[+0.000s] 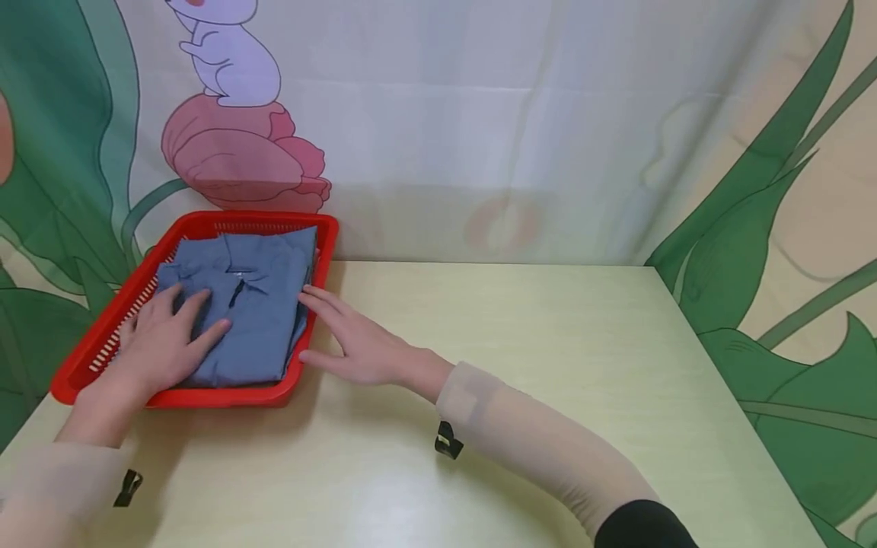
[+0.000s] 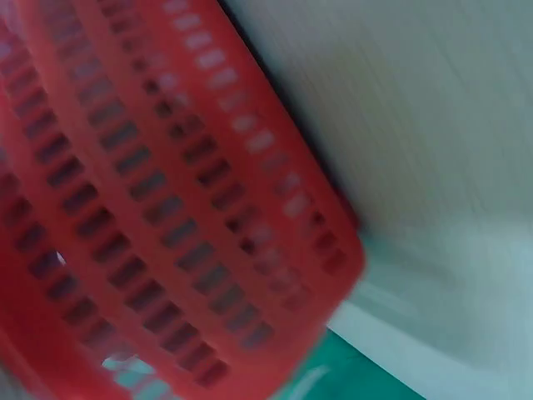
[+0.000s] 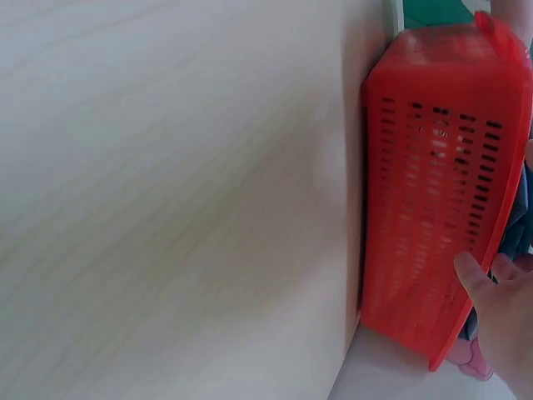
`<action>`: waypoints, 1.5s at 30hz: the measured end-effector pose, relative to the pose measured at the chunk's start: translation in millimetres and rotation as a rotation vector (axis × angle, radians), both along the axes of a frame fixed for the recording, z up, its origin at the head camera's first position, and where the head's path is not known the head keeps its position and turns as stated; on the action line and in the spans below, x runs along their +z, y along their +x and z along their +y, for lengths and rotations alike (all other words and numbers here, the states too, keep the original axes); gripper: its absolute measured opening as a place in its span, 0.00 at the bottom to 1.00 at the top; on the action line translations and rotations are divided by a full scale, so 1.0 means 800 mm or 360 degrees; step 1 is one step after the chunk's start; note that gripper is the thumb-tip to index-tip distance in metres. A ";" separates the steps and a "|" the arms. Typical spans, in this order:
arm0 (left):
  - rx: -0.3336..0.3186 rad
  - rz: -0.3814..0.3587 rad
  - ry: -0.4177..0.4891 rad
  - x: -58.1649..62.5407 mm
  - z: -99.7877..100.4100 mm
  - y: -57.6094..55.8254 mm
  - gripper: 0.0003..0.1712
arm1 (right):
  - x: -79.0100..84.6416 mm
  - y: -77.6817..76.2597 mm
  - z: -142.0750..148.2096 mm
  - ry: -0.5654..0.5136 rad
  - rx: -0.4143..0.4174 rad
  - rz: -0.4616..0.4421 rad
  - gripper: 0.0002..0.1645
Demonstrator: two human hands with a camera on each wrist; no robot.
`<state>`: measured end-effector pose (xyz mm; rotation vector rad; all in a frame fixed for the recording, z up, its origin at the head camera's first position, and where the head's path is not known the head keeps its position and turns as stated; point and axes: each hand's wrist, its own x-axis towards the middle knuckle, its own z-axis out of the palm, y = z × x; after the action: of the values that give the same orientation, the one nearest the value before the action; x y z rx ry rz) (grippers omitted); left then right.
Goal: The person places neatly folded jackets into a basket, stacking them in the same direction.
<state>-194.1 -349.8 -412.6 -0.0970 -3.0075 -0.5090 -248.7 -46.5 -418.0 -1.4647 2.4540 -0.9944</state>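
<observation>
A folded blue shirt (image 1: pixel 267 320) with a small dark mark near its neck lies in a red plastic basket (image 1: pixel 233 397). My left hand (image 1: pixel 161 342) rests on the shirt's left part, fingers spread. At the basket's right rim is my right hand (image 1: pixel 359 342), its fingers extended over the rim to the shirt's edge and its thumb outside. In the right wrist view, the right thumb (image 3: pixel 471 271) lies against the slotted outer wall. The left wrist view shows the basket's slotted side (image 2: pixel 179 212), somewhat blurred, without the left hand.
The basket stands at the left of a pale wooden table (image 1: pixel 548 365), near its back edge. Behind hangs a curtain (image 1: pixel 438 129) printed with a white cartoon animal and green leaves. Black clips (image 1: pixel 448 440) hang from both sleeves.
</observation>
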 end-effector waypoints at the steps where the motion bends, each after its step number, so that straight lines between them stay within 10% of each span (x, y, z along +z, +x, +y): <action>1: -0.0022 0.0059 0.0022 0.004 0.010 0.003 0.42 | -0.002 -0.002 0.003 -0.0005 -0.0006 0.0004 0.49; 6: -0.0245 0.0195 0.0119 0.026 0.069 0.009 0.38 | -0.010 -0.011 0.014 0.0006 -0.0044 0.0042 0.47; 13: -0.0431 0.0002 0.0036 0.039 0.124 0.008 0.39 | -0.023 -0.016 0.026 0.0071 -0.0060 0.0088 0.43; 31: -0.0372 -0.0389 -0.0266 0.021 0.115 -0.010 0.45 | -0.032 -0.018 0.045 0.0103 -0.0144 0.0027 0.41; 38: -0.0382 -0.0504 -0.0207 0.005 0.105 -0.022 0.45 | -0.035 -0.018 0.050 0.0128 -0.0150 -0.0024 0.40; 45: -0.0367 -0.0383 -0.0002 0.004 0.096 -0.020 0.44 | -0.040 -0.022 0.055 0.0108 -0.0147 -0.0035 0.38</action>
<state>-209.8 -272.8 -409.4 -0.4156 -3.2503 -0.5771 -266.3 -2.5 -450.1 -1.3236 2.5339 -0.9282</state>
